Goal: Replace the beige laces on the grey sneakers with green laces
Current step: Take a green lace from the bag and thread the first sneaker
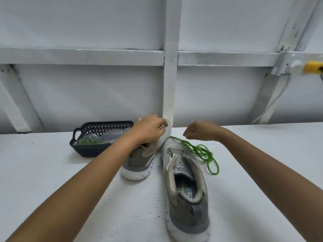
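Observation:
Two grey sneakers stand on the white table. The left sneaker point(139, 159) is tipped up at the toe, and my left hand point(148, 130) grips its toe end near the wall post. The right sneaker point(185, 186) lies flat with its heel toward me and no lace in its eyelets that I can see. A green lace point(202, 152) lies in loose coils to the right of that sneaker's toe, one end reaching onto the toe. My right hand point(199, 131) hovers just above the toe with fingers pinched together; whether it holds the lace end is unclear.
A dark plastic basket point(90, 149) sits at the back left by the wall, holding a clear bag with green laces inside. A white framed wall runs close behind the table. A yellow fitting point(312, 67) is mounted on the wall at right.

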Demonstrator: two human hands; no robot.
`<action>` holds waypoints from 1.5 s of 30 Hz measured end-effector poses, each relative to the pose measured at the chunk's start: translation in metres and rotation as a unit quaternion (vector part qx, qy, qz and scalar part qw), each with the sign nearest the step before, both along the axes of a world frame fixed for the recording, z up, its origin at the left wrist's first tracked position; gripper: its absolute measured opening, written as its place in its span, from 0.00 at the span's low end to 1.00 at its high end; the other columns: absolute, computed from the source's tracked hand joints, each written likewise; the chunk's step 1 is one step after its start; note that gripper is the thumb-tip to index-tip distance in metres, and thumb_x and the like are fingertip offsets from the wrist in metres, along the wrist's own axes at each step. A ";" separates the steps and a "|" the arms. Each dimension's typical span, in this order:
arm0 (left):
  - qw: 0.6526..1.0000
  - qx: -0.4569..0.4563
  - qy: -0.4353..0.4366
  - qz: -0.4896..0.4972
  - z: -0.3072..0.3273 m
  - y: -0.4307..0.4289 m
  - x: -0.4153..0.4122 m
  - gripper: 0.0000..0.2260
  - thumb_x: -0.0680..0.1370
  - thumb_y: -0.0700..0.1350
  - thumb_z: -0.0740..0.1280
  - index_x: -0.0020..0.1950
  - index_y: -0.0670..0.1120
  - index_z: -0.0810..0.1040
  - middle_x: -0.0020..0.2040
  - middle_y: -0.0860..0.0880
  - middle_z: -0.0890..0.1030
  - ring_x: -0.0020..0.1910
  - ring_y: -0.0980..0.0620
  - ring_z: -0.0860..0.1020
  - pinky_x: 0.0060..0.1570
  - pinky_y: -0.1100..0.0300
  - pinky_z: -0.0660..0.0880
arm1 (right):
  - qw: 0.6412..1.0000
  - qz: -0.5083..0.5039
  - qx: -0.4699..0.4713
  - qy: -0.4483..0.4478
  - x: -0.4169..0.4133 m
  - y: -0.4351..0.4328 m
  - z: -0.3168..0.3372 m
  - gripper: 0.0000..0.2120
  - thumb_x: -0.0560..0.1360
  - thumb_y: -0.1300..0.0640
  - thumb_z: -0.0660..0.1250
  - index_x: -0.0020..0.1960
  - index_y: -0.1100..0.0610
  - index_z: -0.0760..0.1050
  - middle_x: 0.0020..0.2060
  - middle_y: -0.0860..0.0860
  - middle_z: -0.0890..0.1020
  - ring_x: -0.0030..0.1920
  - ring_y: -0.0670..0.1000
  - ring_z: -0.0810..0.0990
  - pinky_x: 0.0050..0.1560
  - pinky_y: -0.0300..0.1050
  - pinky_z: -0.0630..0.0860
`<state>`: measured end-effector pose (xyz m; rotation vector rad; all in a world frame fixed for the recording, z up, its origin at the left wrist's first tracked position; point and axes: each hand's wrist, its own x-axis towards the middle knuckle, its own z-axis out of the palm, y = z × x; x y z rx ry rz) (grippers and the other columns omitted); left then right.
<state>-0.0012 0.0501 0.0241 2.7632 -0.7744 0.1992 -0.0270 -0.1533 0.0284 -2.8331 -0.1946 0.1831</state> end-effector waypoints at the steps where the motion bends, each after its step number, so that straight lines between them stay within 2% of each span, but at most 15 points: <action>1: 0.999 0.032 0.010 -0.014 -0.003 -0.013 -0.001 0.15 0.80 0.47 0.57 0.66 0.52 0.73 0.66 0.49 0.72 0.66 0.48 0.68 0.66 0.46 0.62 | 1.000 -0.007 -0.015 0.018 -0.002 -0.007 -0.006 0.13 0.77 0.54 0.65 0.60 0.54 0.78 0.58 0.50 0.81 0.56 0.51 0.78 0.55 0.40 0.72; 3: 0.994 0.105 0.030 -0.024 -0.011 -0.036 0.001 0.18 0.79 0.42 0.56 0.69 0.52 0.70 0.69 0.48 0.69 0.70 0.47 0.65 0.67 0.44 0.58 | 0.998 -0.029 -0.014 0.047 -0.006 -0.018 -0.018 0.16 0.77 0.51 0.65 0.63 0.54 0.76 0.59 0.52 0.80 0.55 0.52 0.79 0.57 0.42 0.74; 6: 0.981 0.190 0.038 -0.028 -0.024 -0.055 0.007 0.17 0.76 0.38 0.56 0.63 0.47 0.73 0.63 0.45 0.74 0.66 0.44 0.68 0.64 0.41 0.57 | 0.998 -0.036 -0.014 0.050 -0.010 -0.024 -0.036 0.19 0.75 0.46 0.66 0.63 0.55 0.76 0.59 0.53 0.80 0.56 0.53 0.78 0.58 0.44 0.73; 9: 0.981 0.195 0.011 -0.022 -0.036 -0.063 0.012 0.13 0.77 0.39 0.57 0.57 0.45 0.76 0.58 0.46 0.77 0.61 0.45 0.72 0.63 0.42 0.58 | 0.999 -0.034 0.015 0.016 -0.012 -0.023 -0.049 0.15 0.76 0.49 0.66 0.55 0.58 0.79 0.52 0.55 0.82 0.48 0.52 0.76 0.47 0.42 0.71; 13: 0.987 0.145 -0.064 -0.012 -0.041 -0.062 0.012 0.11 0.77 0.39 0.58 0.53 0.45 0.78 0.53 0.47 0.79 0.55 0.46 0.76 0.62 0.47 0.60 | 0.998 -0.035 0.047 -0.025 -0.011 -0.020 -0.051 0.08 0.76 0.53 0.66 0.47 0.58 0.78 0.41 0.52 0.79 0.44 0.50 0.73 0.39 0.40 0.66; 16: 0.999 0.013 -0.041 -0.012 -0.034 -0.055 0.009 0.11 0.79 0.42 0.58 0.54 0.43 0.78 0.53 0.44 0.80 0.54 0.44 0.77 0.56 0.52 0.70 | 0.992 -0.048 0.114 -0.023 -0.011 -0.020 -0.046 0.05 0.76 0.57 0.63 0.42 0.56 0.75 0.39 0.50 0.79 0.43 0.50 0.76 0.35 0.39 0.68; 18: 0.994 -0.106 0.017 -0.003 -0.021 -0.047 0.006 0.10 0.79 0.43 0.60 0.54 0.41 0.78 0.50 0.43 0.81 0.49 0.45 0.78 0.47 0.57 0.73 | 0.966 -0.071 0.249 0.000 -0.012 -0.020 -0.040 0.07 0.77 0.60 0.61 0.41 0.57 0.73 0.39 0.53 0.82 0.41 0.51 0.79 0.34 0.39 0.70; 20: 0.975 -0.209 0.081 0.011 -0.009 -0.039 0.001 0.09 0.80 0.43 0.61 0.53 0.41 0.78 0.41 0.45 0.81 0.38 0.49 0.79 0.38 0.61 0.74 | 0.928 -0.084 0.362 0.019 -0.014 -0.020 -0.031 0.08 0.79 0.61 0.61 0.40 0.57 0.71 0.36 0.53 0.82 0.38 0.51 0.79 0.34 0.40 0.71; 23: 0.941 -0.310 0.133 0.031 0.005 -0.028 -0.007 0.07 0.80 0.44 0.62 0.51 0.42 0.78 0.31 0.49 0.76 0.27 0.57 0.76 0.30 0.65 0.74 | 0.885 -0.078 0.459 0.033 -0.016 -0.019 -0.018 0.08 0.80 0.61 0.61 0.41 0.57 0.71 0.34 0.52 0.80 0.34 0.48 0.78 0.32 0.40 0.75; 26: 0.923 -0.358 0.133 0.045 0.012 -0.022 -0.017 0.09 0.81 0.45 0.61 0.52 0.42 0.78 0.34 0.50 0.74 0.20 0.62 0.72 0.23 0.70 0.68 | 0.855 -0.060 0.512 0.054 -0.016 -0.016 -0.007 0.08 0.80 0.59 0.60 0.42 0.57 0.71 0.34 0.51 0.80 0.33 0.47 0.79 0.31 0.40 0.78; 29: 0.913 -0.383 0.132 0.054 0.016 -0.019 -0.027 0.10 0.82 0.47 0.59 0.51 0.44 0.76 0.35 0.49 0.71 0.21 0.60 0.70 0.21 0.69 0.67 | 0.839 -0.044 0.539 0.055 -0.017 -0.011 0.003 0.09 0.81 0.59 0.59 0.43 0.57 0.71 0.33 0.51 0.81 0.33 0.48 0.81 0.33 0.42 0.79; 34: 0.888 -0.417 0.190 0.029 0.017 -0.013 -0.031 0.08 0.81 0.47 0.61 0.44 0.47 0.76 0.37 0.44 0.69 0.32 0.50 0.65 0.24 0.63 0.60 | 0.828 -0.037 0.558 0.042 -0.020 -0.004 0.013 0.07 0.81 0.59 0.59 0.45 0.58 0.72 0.35 0.55 0.80 0.33 0.50 0.82 0.32 0.44 0.79; 37: 0.868 -0.431 0.247 0.001 0.020 -0.012 -0.035 0.07 0.80 0.45 0.63 0.44 0.45 0.76 0.33 0.46 0.66 0.25 0.53 0.62 0.20 0.68 0.56 | 0.821 -0.037 0.569 0.041 -0.020 0.000 0.015 0.07 0.81 0.59 0.59 0.45 0.59 0.71 0.36 0.56 0.80 0.33 0.51 0.81 0.32 0.44 0.80; 42: 0.934 -0.277 0.227 -0.004 0.018 -0.018 -0.042 0.11 0.75 0.51 0.69 0.53 0.45 0.78 0.40 0.51 0.75 0.31 0.56 0.68 0.26 0.67 0.65 | 0.786 -0.043 0.615 0.040 -0.021 0.008 0.018 0.08 0.81 0.61 0.58 0.43 0.61 0.70 0.35 0.58 0.77 0.30 0.51 0.81 0.30 0.42 0.80; 45: 0.928 -0.284 0.239 -0.009 0.010 -0.024 -0.045 0.10 0.76 0.48 0.70 0.52 0.44 0.79 0.33 0.55 0.72 0.24 0.64 0.69 0.22 0.73 0.63 | 0.761 -0.036 0.647 0.030 -0.021 0.010 0.022 0.09 0.81 0.63 0.58 0.42 0.62 0.70 0.35 0.58 0.77 0.30 0.53 0.81 0.31 0.42 0.80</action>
